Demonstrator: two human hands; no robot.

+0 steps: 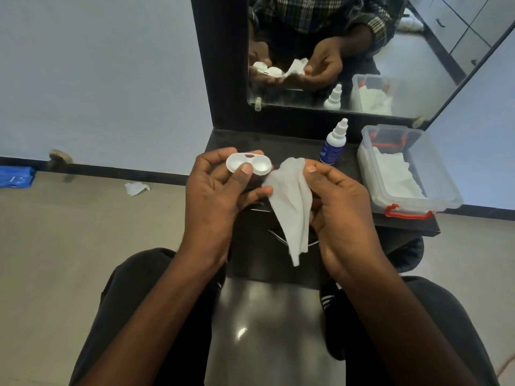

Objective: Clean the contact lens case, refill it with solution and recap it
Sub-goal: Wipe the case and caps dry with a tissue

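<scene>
Left hand gripping glossy twin-cup lens case, right hand pinching limp tissue

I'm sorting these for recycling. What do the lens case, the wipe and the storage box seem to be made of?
Lens case: likely white translucent plastic with a smooth sheen.
Wipe: thin white tissue or nonwoven cloth; it hangs limp in soft folds.
Storage box: clear plastic, contents visible through its walls, with red latches.

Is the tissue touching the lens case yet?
Apart. The head view shows the tissue, pinched in the right hand, with a dark gap between its top edge and the contact lens case held by the left hand.
</scene>
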